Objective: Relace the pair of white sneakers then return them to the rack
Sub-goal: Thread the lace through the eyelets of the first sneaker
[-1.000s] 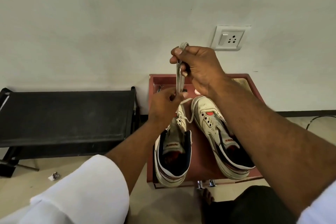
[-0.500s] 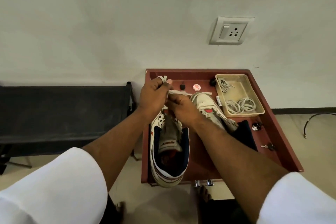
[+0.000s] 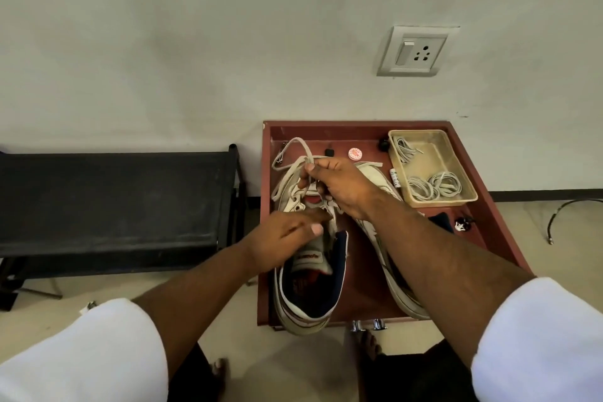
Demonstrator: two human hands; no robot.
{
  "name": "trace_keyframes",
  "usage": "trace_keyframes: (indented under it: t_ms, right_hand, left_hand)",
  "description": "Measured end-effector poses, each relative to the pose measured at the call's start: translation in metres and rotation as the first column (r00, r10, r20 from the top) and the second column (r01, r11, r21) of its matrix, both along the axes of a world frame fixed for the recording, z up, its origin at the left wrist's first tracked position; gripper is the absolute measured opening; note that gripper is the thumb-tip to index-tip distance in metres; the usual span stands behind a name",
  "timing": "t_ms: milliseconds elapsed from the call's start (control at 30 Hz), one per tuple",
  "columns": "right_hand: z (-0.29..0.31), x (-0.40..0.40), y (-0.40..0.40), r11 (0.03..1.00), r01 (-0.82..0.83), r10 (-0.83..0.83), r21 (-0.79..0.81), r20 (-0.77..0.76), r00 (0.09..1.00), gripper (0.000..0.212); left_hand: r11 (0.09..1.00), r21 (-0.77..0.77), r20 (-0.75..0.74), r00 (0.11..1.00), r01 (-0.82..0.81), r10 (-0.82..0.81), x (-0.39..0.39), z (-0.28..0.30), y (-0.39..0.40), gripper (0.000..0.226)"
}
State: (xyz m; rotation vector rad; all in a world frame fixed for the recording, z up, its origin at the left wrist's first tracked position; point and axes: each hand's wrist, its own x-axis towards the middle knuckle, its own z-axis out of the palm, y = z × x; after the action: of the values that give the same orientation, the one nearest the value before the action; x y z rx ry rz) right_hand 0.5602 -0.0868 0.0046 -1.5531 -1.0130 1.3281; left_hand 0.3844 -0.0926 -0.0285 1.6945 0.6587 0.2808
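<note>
Head view: right hand (image 3: 339, 186) pinches lace (image 3: 295, 153) above sneaker (image 3: 310, 271).

— Scuffed white leather-look sneaker (image 3: 310, 274), matt, with a flat woven cloth lace (image 3: 290, 170)?
— Yes, and a smooth reddish-brown wooden tray (image 3: 359, 297), faintly glossy.
— Beige translucent plastic tub (image 3: 456, 173)?
— Smooth. Beside the tray, a dull black fabric-topped bench (image 3: 114, 199), dusty.

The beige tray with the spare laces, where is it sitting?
In the head view, the beige tray sits in the far right corner of the red-brown table, near the wall below the socket, right of the sneakers.
</note>
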Motion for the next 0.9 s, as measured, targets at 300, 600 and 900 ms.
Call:
trace_keyframes:
  t_ms: [300,600,900]
  right_hand:
    - [-0.002,-0.004,0.011,0.992,0.124,-0.123,-0.011,0.08,0.989,0.024]
    - [0.113,-0.005,0.064,0.873,0.422,-0.367,0.245,-0.24,0.899,0.02]
    - [0.113,0.004,0.042,0.913,0.341,-0.257,0.221,-0.336,0.906,0.02]
  left_hand:
    - [0.95,0.289,-0.27,0.962,0.117,-0.036,0.003,-0.007,-0.001,0.06]
    - [0.946,0.3,-0.336,0.942,0.122,-0.015,0.007,0.001,-0.004,0.047]
    - [0.915,-0.025,0.057,0.913,-0.403,0.404,0.013,-0.002,-0.004,0.054]
